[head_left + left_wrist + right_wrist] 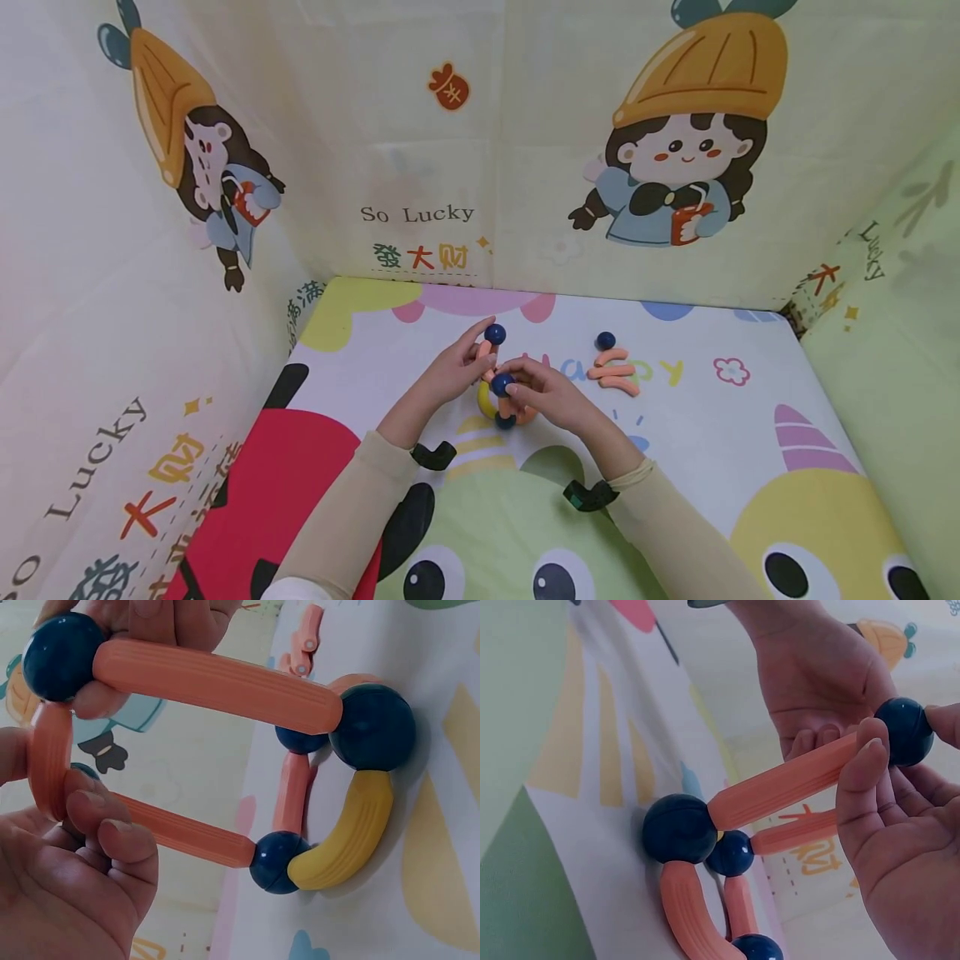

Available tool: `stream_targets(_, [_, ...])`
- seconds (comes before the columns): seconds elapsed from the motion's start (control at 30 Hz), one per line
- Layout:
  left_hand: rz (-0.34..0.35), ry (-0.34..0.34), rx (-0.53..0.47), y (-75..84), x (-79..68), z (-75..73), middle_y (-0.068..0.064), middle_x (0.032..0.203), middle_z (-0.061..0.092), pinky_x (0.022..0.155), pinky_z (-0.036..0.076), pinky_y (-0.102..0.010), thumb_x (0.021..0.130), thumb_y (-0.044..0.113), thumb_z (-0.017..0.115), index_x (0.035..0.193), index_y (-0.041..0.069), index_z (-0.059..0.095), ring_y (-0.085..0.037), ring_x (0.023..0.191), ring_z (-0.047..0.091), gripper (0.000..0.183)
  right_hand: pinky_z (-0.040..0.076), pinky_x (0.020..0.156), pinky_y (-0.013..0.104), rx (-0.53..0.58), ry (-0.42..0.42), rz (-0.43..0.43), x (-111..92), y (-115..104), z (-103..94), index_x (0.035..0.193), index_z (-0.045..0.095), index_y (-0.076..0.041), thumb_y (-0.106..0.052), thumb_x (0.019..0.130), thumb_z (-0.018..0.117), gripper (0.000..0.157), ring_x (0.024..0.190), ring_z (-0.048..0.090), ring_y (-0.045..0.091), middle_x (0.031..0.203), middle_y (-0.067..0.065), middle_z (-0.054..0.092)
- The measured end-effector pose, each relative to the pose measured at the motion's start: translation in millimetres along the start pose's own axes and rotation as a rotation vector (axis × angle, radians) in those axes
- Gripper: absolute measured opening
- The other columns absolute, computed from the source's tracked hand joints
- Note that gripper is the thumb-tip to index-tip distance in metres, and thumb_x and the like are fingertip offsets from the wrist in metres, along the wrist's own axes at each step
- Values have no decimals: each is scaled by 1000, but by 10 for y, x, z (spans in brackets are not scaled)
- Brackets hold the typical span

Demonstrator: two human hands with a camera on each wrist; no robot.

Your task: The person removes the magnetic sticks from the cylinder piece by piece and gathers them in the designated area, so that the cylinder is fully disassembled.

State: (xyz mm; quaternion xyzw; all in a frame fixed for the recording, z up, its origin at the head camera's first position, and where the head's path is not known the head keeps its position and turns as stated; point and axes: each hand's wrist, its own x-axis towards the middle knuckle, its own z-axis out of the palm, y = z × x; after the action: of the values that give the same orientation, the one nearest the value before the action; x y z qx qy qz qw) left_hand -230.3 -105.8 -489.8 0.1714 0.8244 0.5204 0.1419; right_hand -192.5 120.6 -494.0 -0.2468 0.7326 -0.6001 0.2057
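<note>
Both hands hold a frame of magnetic building sticks and dark blue balls standing on the printed mat. My left hand [450, 371] pinches a short curved orange stick [49, 761] at the top of the frame, near a blue ball [494, 334]. My right hand [551, 392] grips another top blue ball [904, 732], with fingers against the straight orange stick [787, 780] below it. A second straight orange stick [191, 834] runs down to a lower ball [280, 862]. At the base, a curved yellow stick [349, 832] and curved orange stick [682, 907] join blue balls.
To the right on the mat [697, 417] lie a loose blue ball [606, 340] and several parts, among them a curved orange stick [619, 385] and a straight one [611, 372]. Printed cloth walls [540, 167] enclose the back and sides.
</note>
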Motion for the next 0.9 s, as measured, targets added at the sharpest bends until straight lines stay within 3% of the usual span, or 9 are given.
stream_targets(0.13, [3,8,12,1,-7,-11,-4,80,54,63,42,-30,96,48,59,152,46,25,-21,70,51,66,54,79,53,1,-4,-9,-6,7,2,133,53,-14,-24,104,51,31,81,62,37,103,19,67])
stream_targets(0.37, [35,25,61,2,-2,-4,-3,83,54,64,42,-29,97,38,62,153,44,26,-20,73,51,67,54,76,51,8,-8,-6,-4,32,3,133,52,-13,-21,105,50,30,82,57,45,102,22,66])
stream_targets(0.63, [55,52,97,-17,-3,10,-3,91,56,69,49,-28,92,37,69,153,42,28,-19,80,54,73,53,75,57,64,-23,-13,5,41,9,139,49,-10,-14,105,46,34,82,53,54,104,28,65])
stream_targets(0.9, [107,79,126,-62,23,29,-1,93,56,67,48,-26,90,34,72,154,37,29,-18,80,52,78,53,77,54,26,-1,11,-13,20,12,140,51,-15,-21,105,50,36,83,58,46,104,22,65])
